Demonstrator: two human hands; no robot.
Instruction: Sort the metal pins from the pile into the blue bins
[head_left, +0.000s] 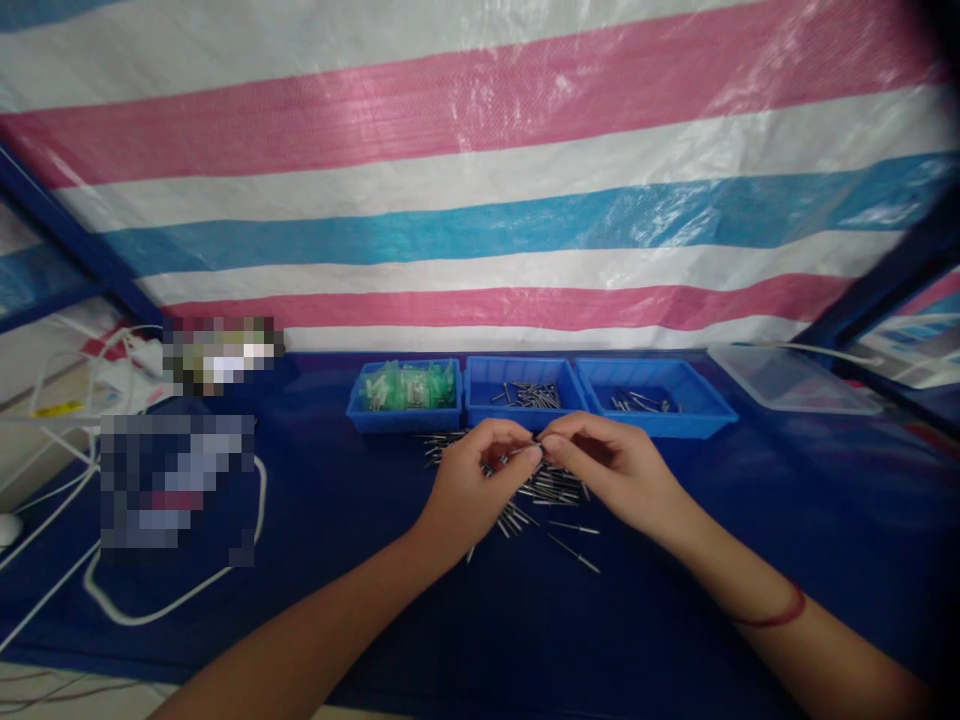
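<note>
My left hand (476, 485) and my right hand (619, 465) meet fingertip to fingertip above a loose pile of blind rivets (551, 488). Between the pinched thumbs and forefingers sits a small metal blind rivet (538, 443), mostly covered by the fingertips. Silvery with thin shanks, the pile's rivets spread under and around both hands, and part of them is hidden. Two stray rivets lie nearer to me, one of them a long slanting rivet (574, 552).
Three blue bins line the back: a left bin (405, 422) with green plastic packets (412, 388), a middle bin (480, 410) and a right bin (705, 400), both holding rivets. A clear plastic lid (795, 380) lies right. White cables (259, 520) loop across the blue table (337, 640).
</note>
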